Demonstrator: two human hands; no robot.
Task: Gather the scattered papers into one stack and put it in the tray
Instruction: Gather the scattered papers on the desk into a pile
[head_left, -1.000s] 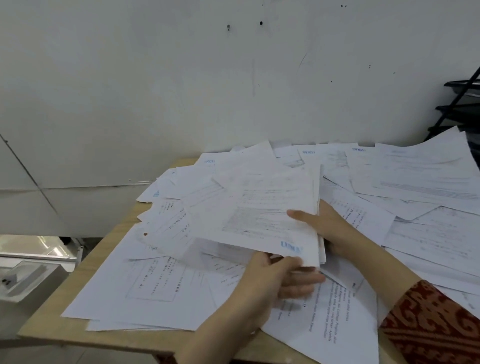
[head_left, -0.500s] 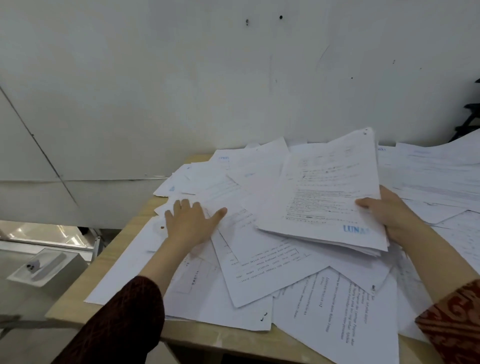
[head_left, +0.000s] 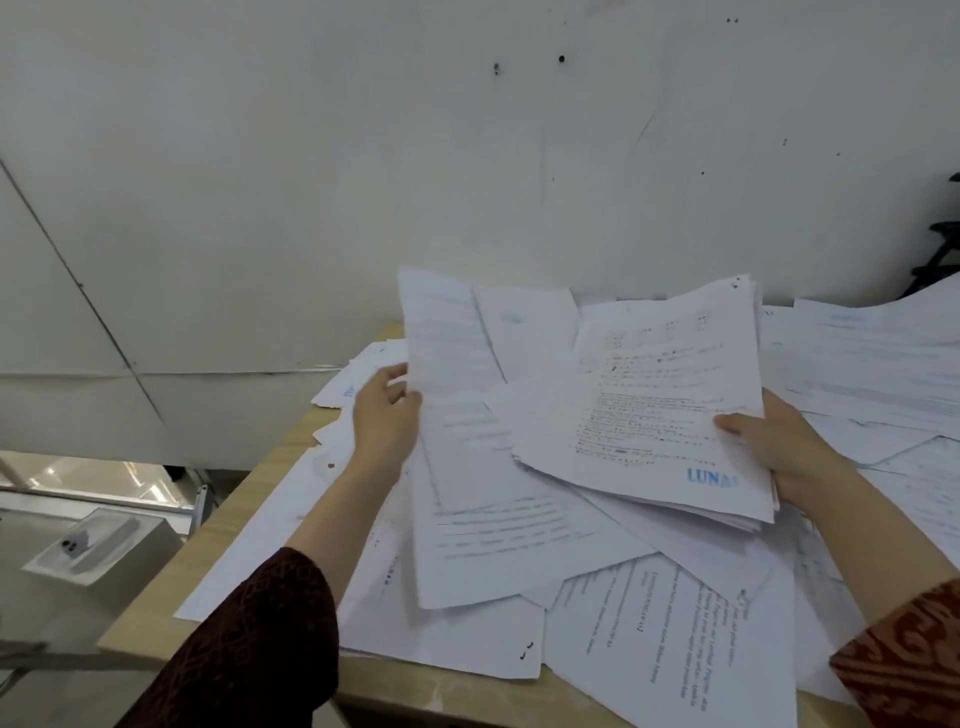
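One view only: a wide-angle camera worn on the person's head, looking forward and down from above the near edge of the tabletop (head_left: 291, 457). It faces a pale wall (head_left: 363, 182) that closes the far side and fills the upper half of the picture. The camera sits close: both forearms enter from the bottom corners, the left hand (head_left: 384, 421) at centre-left and the right hand (head_left: 784, 452) at centre-right. The tabletop's left corner and front edge are in view; its right side runs out of the picture. Floor shows at lower left, below table level. Straight lines bow towards the edges, as a wide lens gives. No second view exists to share coverage.
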